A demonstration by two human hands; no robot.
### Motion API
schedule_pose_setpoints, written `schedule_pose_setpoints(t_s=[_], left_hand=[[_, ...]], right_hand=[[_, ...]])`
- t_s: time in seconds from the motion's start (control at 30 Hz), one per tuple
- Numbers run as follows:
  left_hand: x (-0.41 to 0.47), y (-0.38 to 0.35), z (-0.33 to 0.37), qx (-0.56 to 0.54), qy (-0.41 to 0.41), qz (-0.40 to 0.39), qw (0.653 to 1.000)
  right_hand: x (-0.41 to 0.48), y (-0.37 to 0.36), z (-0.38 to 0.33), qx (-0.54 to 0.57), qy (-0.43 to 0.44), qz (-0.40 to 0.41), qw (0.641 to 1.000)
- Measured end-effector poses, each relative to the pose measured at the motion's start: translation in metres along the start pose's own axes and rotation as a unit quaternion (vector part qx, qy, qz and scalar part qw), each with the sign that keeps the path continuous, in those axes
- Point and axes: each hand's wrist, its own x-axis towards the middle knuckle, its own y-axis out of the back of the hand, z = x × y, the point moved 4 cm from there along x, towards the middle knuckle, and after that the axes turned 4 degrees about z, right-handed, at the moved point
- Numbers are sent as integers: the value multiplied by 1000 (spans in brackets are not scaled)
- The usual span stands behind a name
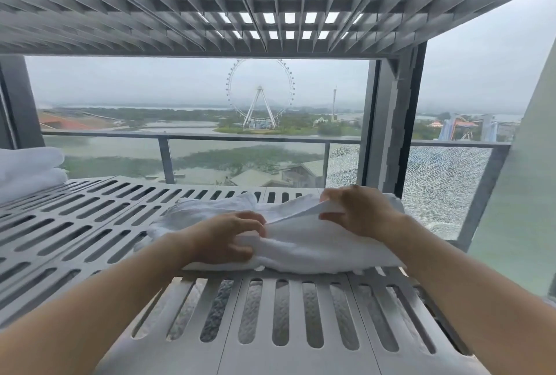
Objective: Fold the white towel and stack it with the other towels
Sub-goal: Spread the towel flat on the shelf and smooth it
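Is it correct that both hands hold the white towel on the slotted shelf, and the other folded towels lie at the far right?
Not quite. Both hands, left hand and right hand, hold the white towel on the slotted shelf, but the head view shows the folded towels at the far left.

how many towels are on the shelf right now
3. One white towel under both hands mid-shelf; two folded towels, upper and lower, stacked at the far left. More may lie out of frame.
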Motion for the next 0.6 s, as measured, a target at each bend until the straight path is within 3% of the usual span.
schedule_pose_setpoints(t_s=[0.17, 0.3, 0.43, 0.6], left_hand=[[21, 7, 5, -5, 32, 83, 996], [43, -3, -2, 13, 108, 74, 991], [59, -25, -7, 71, 121, -5, 990], [61, -33, -16, 86, 124, 4, 989]], right_hand=[[13, -13, 6, -63, -73, -74, 993], [14, -38, 1, 32, -46, -136, 989], [8, -50, 2, 77, -54, -87, 992], [5, -43, 6, 141, -41, 27, 989]])
